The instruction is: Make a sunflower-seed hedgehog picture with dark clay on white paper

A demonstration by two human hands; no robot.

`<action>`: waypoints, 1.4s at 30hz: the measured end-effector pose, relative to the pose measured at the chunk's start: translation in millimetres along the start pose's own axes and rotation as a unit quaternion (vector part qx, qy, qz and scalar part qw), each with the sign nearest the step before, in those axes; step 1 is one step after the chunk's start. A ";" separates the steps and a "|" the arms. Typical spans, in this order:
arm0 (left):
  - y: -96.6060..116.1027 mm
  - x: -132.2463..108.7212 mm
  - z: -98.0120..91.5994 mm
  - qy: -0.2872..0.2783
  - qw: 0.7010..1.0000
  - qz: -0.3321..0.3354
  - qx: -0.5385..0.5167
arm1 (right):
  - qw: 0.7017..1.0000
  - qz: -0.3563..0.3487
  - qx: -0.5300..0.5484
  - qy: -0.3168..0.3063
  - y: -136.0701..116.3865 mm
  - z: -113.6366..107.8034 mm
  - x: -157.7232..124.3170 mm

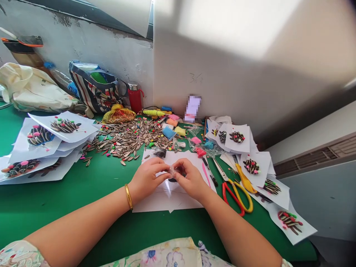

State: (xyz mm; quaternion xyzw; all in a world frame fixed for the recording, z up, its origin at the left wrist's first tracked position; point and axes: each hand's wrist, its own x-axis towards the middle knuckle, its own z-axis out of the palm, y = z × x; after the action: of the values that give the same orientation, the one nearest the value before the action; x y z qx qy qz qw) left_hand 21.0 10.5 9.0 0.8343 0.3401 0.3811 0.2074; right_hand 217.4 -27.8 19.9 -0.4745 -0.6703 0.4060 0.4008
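Note:
My left hand (150,175) and my right hand (191,178) meet over the white sheets of paper (180,202) in the middle. Both are closed, fingertips pinching a small piece of see-through plastic wrap (172,171) between them. Just under the fingers a dark patch (172,180) shows on the paper; the hands partly hide it. Beyond my left fingers lies a black lump in plastic (160,153). A black pen (210,171) rests right of my right hand, at the paper's edge, close to a pink stroke.
Sunflower seeds (130,139) spread behind the paper, beside colored clay packets (168,132). To the right lie scissors (236,191), a yellow-handled cutter (244,180) and seed-hedgehog cards (251,167). More cards (39,137) are stacked left. Bags (94,87), a red flask (135,98) and a phone (192,108) stand behind.

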 end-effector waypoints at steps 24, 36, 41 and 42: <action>-0.1 0.0 -1.4 0.011 0.995 0.095 0.000 | 0.987 0.043 0.149 -0.048 2.9 -1.8 -0.9; -2.0 5.3 -6.1 0.067 0.986 -0.080 -0.134 | 0.994 0.043 0.001 0.099 24.9 -31.4 14.4; -0.7 7.3 -2.7 0.016 0.930 -0.232 -0.285 | 0.958 -0.029 -0.250 0.138 46.3 -55.6 23.9; -0.2 7.4 -2.1 0.012 0.919 -0.249 -0.304 | 0.950 -0.027 -0.285 0.123 47.9 -56.8 24.5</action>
State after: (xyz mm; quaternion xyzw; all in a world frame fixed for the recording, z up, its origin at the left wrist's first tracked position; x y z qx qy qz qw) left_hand 22.8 16.2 13.9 0.6147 0.4074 0.4119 0.5353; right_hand 279.1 15.6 -0.8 -0.5971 -0.7161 0.1253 0.3391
